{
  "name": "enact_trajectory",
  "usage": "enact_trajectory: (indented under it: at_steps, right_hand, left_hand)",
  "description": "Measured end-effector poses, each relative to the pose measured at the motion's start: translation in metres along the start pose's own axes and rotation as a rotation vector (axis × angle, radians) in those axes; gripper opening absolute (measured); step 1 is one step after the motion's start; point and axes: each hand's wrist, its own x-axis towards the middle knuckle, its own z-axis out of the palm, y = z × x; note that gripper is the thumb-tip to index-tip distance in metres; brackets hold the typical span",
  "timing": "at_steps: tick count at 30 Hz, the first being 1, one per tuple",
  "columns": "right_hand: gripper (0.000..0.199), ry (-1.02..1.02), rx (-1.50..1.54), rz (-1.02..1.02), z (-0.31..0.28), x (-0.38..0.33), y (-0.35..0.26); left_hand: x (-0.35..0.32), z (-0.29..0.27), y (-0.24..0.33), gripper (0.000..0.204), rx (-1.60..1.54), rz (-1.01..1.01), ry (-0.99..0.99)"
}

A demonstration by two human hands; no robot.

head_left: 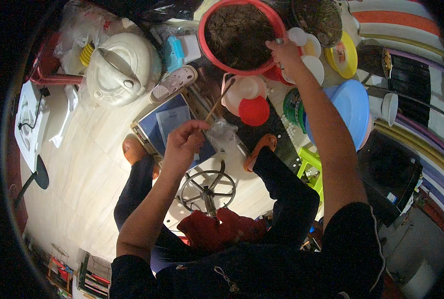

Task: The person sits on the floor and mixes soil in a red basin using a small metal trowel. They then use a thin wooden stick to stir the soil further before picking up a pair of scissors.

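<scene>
My left hand [183, 143] is closed around a thin wooden stick [219, 101] and a small clear plastic bag [221, 133], held above a flat blue scale [163, 123]. My right hand [284, 51] reaches forward to the rim of a red basin [205, 46] filled with dark soil [239, 35]; it grips a small metal piece at the rim. A pale tub with a red lid [253, 110] stands between the two hands.
A white round appliance [120, 67] sits at the left, with a perforated slipper [174, 82] beside it. A blue bowl [352, 110], white cups [313, 66], a yellow plate [349, 54] and another soil pot [318, 18] lie at the right. A stool base [207, 189] stands between my legs.
</scene>
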Motion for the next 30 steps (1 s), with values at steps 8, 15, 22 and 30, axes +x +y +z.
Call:
enact_trajectory:
  at_steps: [8, 15, 22, 30]
  right_hand:
    - [0.034, -0.355, -0.543, 0.106, -0.021, 0.037, -0.005]
    - [0.026, -0.419, -1.248, -0.521, 0.052, 0.058, 0.04]
    - [0.034, 0.082, -0.839, -0.059, 0.093, 0.047, 0.082]
    - [0.04, -0.04, -1.161, -0.489, 0.065, 0.04, 0.096]
  left_hand:
    - [0.001, -0.006, 0.0, 0.018, -0.043, -0.002, 0.041]
    - [0.002, -0.011, -0.002, 0.017, -0.06, -0.068, 0.052]
    - [-0.001, -0.013, -0.005, 0.02, -0.149, -0.102, 0.039]
    - [-0.007, -0.007, -0.008, 0.017, -0.069, -0.05, 0.006]
